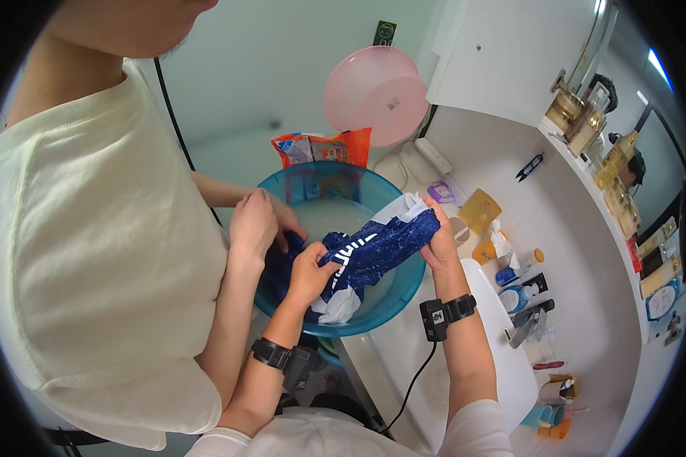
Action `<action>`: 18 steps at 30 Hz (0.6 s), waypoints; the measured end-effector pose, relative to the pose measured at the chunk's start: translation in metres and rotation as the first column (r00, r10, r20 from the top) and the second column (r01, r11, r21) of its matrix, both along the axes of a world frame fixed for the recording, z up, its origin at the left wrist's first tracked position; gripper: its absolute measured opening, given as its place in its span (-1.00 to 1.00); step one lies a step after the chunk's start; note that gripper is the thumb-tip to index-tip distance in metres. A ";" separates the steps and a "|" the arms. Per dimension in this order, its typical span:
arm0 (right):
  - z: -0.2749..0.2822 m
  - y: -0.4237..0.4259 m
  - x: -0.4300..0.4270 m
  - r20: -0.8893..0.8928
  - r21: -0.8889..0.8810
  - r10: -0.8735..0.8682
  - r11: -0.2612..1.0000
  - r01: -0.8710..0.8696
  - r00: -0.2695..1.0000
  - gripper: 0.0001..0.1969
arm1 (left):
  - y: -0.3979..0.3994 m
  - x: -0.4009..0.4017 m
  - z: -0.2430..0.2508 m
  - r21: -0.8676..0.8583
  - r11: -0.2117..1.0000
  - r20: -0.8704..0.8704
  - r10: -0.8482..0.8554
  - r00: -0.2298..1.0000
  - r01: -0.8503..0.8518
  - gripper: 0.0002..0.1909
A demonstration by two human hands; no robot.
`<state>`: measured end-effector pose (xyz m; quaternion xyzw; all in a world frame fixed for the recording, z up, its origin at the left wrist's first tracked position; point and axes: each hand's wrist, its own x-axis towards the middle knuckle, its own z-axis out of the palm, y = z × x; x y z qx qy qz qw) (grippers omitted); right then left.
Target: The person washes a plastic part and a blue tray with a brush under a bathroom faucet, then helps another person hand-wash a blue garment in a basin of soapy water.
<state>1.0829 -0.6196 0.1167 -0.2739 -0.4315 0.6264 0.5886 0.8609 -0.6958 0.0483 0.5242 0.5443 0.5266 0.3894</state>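
A wet blue-and-white garment (380,248) with white lettering is stretched between my hands over a blue plastic basin (377,323). My left hand (311,274) pinches the cloth near its middle. The garment's upper right end is gripped in my right hand (441,237), near the basin's right side. Below the cloth, cloudy water (334,214) fills part of the basin. More dark blue cloth (277,260) lies at the basin's left, partly hidden behind my left hand and another person's hands (254,223).
At the left stands a person in a pale shirt (108,257). Behind the basin are an orange packet (351,148) and a pink basin (371,94). A white sink (434,365) with a faucet (529,323) lies to the right, alongside several bottles (517,297). A mirror cabinet (509,51) stands above.
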 end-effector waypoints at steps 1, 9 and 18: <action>-0.002 0.000 0.003 0.001 0.000 -0.004 1.000 0.004 1.000 -0.77 | -0.001 0.001 0.006 0.001 1.000 0.059 -0.013 0.998 0.013 -0.79; -0.029 -0.010 0.034 0.894 0.014 0.216 0.863 -0.506 0.393 -0.66 | -0.006 0.003 0.027 0.058 0.990 0.516 -0.141 0.845 0.130 -0.83; -0.073 -0.025 -0.024 0.768 -0.290 0.432 0.893 -0.345 0.473 -0.76 | -0.013 0.006 0.041 0.174 0.913 0.458 -0.406 0.791 0.368 -0.69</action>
